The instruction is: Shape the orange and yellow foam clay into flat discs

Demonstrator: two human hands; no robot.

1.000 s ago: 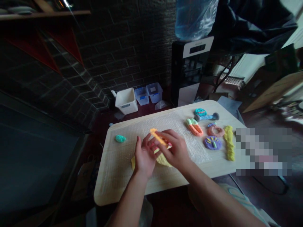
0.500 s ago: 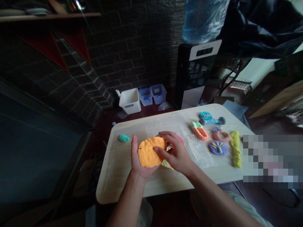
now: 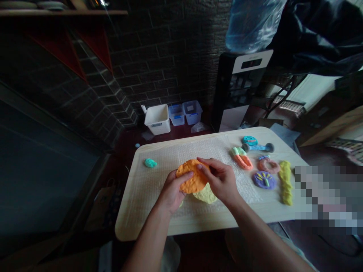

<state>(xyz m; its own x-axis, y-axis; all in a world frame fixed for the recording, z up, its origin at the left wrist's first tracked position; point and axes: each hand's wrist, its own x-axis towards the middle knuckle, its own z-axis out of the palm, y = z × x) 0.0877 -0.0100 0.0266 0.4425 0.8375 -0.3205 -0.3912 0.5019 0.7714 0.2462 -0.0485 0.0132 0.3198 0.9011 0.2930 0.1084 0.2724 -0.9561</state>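
A flattened disc of orange modelling clay is held up over the table between both hands. My left hand grips its left side, thumb on the upper face and fingers underneath. My right hand pinches the upper right edge with thumb and fingertips. Below the disc, a pale yellow clay piece lies on the bubble wrap, partly hidden by the orange disc and my right hand. A small teal clay lump sits to the left on the wrap.
On the table's right side lie an orange-and-green clay loop, a blue dumbbell shape, a teal piece, a pink ring, a purple disc and a yellow strip. Behind stands a water dispenser.
The orange disc has moved right and tilted. My left hand has gone from lying flat under it to gripping its side with the thumb on top. More of the pale yellow piece shows.
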